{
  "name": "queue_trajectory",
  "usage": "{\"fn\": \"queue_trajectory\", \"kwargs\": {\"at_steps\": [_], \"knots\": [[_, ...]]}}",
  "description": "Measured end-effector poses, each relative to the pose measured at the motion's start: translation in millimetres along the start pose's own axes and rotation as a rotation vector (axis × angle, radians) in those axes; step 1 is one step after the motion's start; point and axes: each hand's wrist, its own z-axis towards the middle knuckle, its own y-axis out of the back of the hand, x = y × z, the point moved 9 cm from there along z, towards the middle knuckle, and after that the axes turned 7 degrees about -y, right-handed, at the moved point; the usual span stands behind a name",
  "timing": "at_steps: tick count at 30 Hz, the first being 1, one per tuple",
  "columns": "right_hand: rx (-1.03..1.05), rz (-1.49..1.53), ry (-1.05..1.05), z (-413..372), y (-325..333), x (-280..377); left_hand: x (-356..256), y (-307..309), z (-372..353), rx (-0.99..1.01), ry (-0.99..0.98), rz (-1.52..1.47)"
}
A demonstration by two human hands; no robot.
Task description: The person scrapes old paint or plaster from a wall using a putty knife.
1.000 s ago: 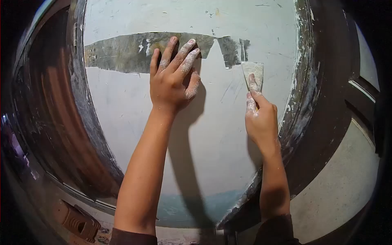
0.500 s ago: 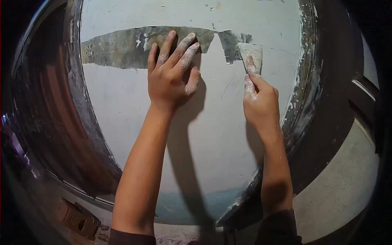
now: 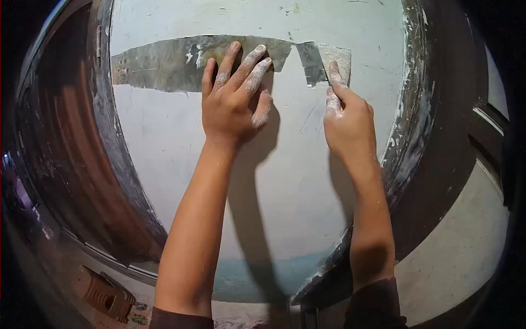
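A pale wall panel point(image 3: 290, 181) fills the middle of the view. Across its upper part runs a bare grey-brown strip point(image 3: 159, 66) where the white coating is gone. My left hand point(image 3: 235, 96) lies with fingers spread against the strip's right portion, white dust on several fingers. In my right hand point(image 3: 348, 118) is a putty knife point(image 3: 335, 55), its wide dusty blade pointing up and pressed to the panel. Index finger and thumb rest along the blade. Just left of the blade a small dark bare patch point(image 3: 313, 63) shows. The knife's handle is mostly hidden in my fist.
Dark, paint-flecked frame edges border the panel on the left point(image 3: 107, 88) and right point(image 3: 411, 98). A brown plastic stool or chair point(image 3: 107, 295) stands on the floor at lower left. Whitish debris point(image 3: 244, 322) lies below the panel.
The putty knife has slid upward a little in my right hand, its blade now covering the small dark spot near the bare patch's top. My left hand stays in place on the panel.
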Motion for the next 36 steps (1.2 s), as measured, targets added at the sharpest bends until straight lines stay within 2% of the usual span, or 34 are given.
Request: {"fn": "queue_trajectory", "kwargs": {"at_steps": [2,5,9,11,12,16,22,24,29,31,32,36], "knots": [[-0.044,0.007,0.058,-2.2,1.4,1.9,-0.9,-0.2,0.7,0.005,0.006,-0.024],[0.048,-0.054,-0.076,-7.6,-0.3,1.4,-0.6,0.6,-0.6,0.006,0.008,-0.030],[-0.007,-0.009,-0.017,0.1,1.7,11.5,-0.7,-0.2,0.4,0.001,-0.007,-0.026],[-0.034,-0.021,0.078,-8.6,0.6,12.3,-0.8,0.0,-0.2,0.013,0.008,-0.028],[0.026,-0.028,-0.041,-9.1,-1.6,10.6,-1.0,1.2,0.5,0.016,0.008,-0.028],[0.019,-0.006,-0.012,-1.7,-3.1,16.4,-0.2,0.1,-0.5,0.015,-0.001,-0.030],[0.124,-0.046,-0.142,-0.3,-6.9,8.2,-1.2,1.4,1.0,0.024,0.001,-0.033],[-0.009,-0.080,0.046,-6.6,-1.5,12.2,-2.1,2.0,0.8,0.016,-0.009,-0.030],[0.080,-0.019,-0.112,-35.9,6.9,-8.4,-0.7,1.9,-0.8,0.005,-0.005,-0.024],[0.147,-0.111,-0.165,-28.7,1.2,-14.5,-0.8,1.6,-0.3,0.002,-0.012,-0.019],[0.045,-0.063,-0.032,-24.0,6.4,-4.8,-0.8,0.9,-1.0,0.013,-0.011,-0.024],[0.075,-0.037,-0.126,-20.6,5.6,-9.0,-0.9,1.2,-0.9,0.025,-0.006,-0.025]]}}
